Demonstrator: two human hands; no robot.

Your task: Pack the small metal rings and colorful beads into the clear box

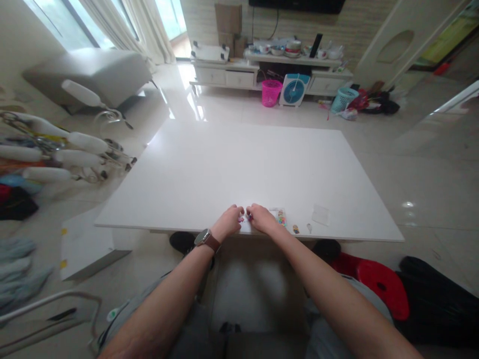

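My left hand (229,220), with a watch (202,237) on its wrist, is at the near edge of the white table (239,164). Its fingers are closed on a tiny pink and purple piece (240,219). Facing it, a short gap away, my right hand (260,218) has its fingers curled round a small dark, colourful piece (249,217). Neither piece is clear enough to name. Just right of my right hand lies a clear compartment box (281,217) with small bright pieces in it. Beyond that are a small yellow and dark figure (295,229) and a pale key-shaped piece (309,227).
A clear flat lid or sheet (321,215) lies on the table at the right. Below that side stands a red stool (385,289). Across the floor are a pink basket (271,93), a blue fan (295,90) and a low cabinet (241,79). Lamp parts (75,157) crowd the left.
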